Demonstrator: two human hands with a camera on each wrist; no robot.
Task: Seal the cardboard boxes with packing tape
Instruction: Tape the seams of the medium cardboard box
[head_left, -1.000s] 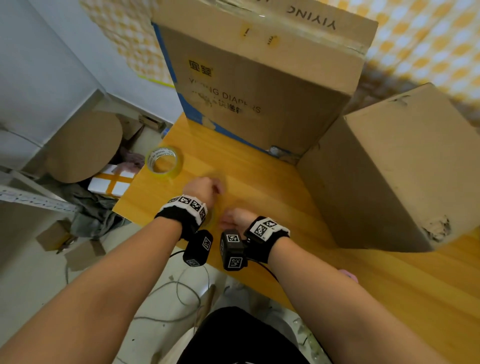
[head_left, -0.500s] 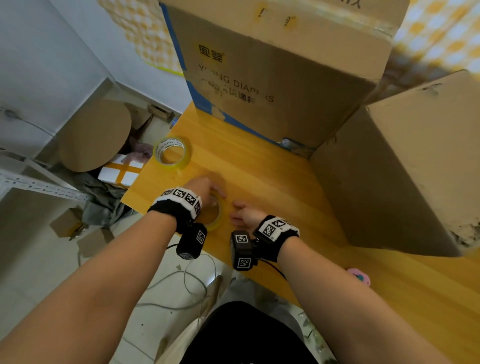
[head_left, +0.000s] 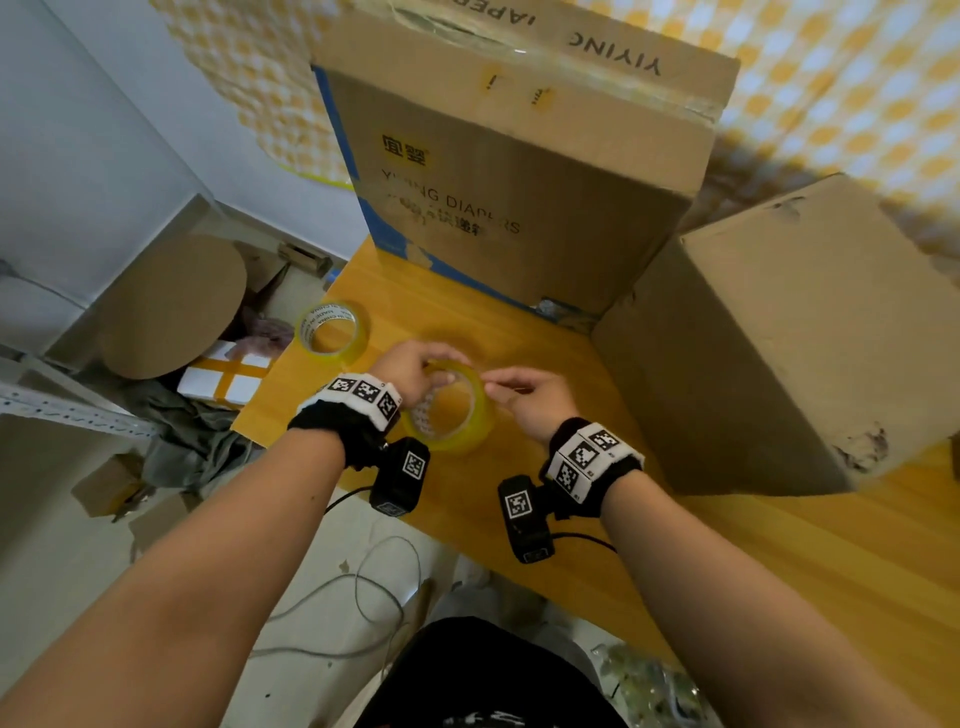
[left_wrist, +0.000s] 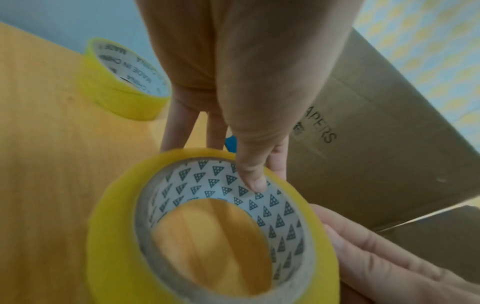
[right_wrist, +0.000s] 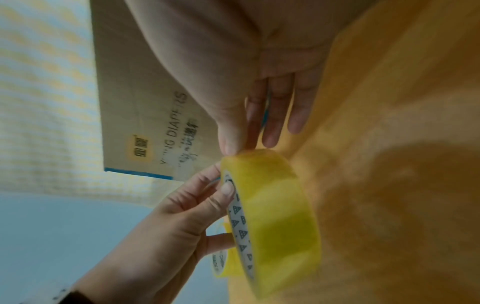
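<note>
A yellow tape roll (head_left: 467, 439) with a white triangle-printed core is held tilted just above the wooden table (head_left: 779, 571). My left hand (head_left: 431, 371) grips it, thumb inside the core (left_wrist: 249, 181) and fingers on the outside. My right hand (head_left: 491, 384) pinches the roll's outer rim between thumb and forefinger (right_wrist: 231, 148); its other fingers stay straight. Behind stands a tall cardboard box (head_left: 519, 171) printed "YIYING DIAPERS", with glossy tape along its top edge. A plain brown box (head_left: 753, 353) stands to the right.
A second yellow tape roll (head_left: 332, 332) lies flat near the table's left corner. Left of the table, on the floor, are a round cardboard piece (head_left: 171, 306), a small taped white parcel (head_left: 223, 379), cloth and cables. The two boxes close off the back and right.
The roll, flat on the table under my left hand before, is now lifted and tilted. My right hand has come up to its rim and pinches it.
</note>
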